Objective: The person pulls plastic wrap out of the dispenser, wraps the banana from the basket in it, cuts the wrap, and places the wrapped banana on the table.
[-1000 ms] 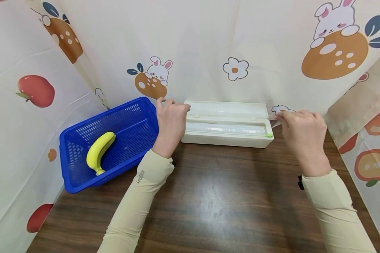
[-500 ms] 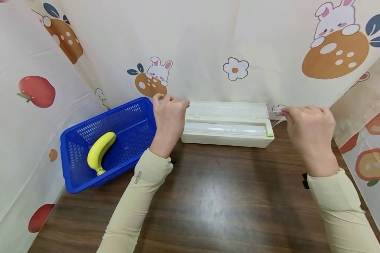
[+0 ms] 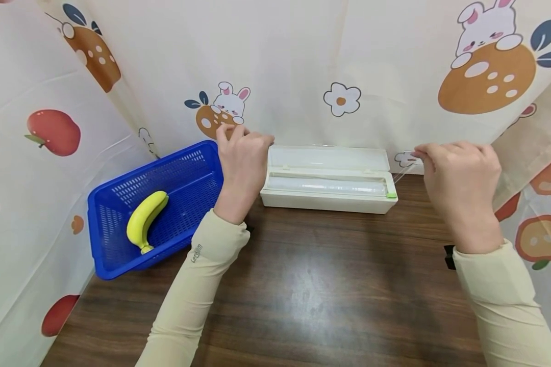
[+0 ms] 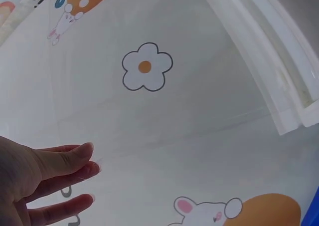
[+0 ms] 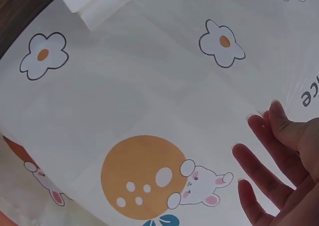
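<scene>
A long white dispenser box [image 3: 328, 203] lies on the table against the back cloth, its lid [image 3: 328, 158] raised. Inside it rests a roll of cling film [image 3: 326, 186]. Clear film [image 3: 403, 173] stretches upward from the box between both hands, faint against the cloth. At the box's left end, my left hand [image 3: 243, 173] pinches one corner of the film between thumb and forefinger. Beyond the right end, my right hand [image 3: 461, 191] pinches the other corner, thumb against forefinger. In the right wrist view, the remaining right-hand fingers [image 5: 259, 173] are spread apart.
To the left stands a blue basket [image 3: 183, 214] with perforated sides, holding a yellow banana [image 3: 144, 219]. Printed cloth [image 3: 294, 66] hangs behind and along both sides. A green slider [image 3: 391, 195] sits on the box's right end. The dark wooden table [image 3: 321, 275] extends in front.
Both hands have risen. The right hand has moved farther right, and the left slightly left, drawing the cling film up from the box. The box, basket and banana stay put.
</scene>
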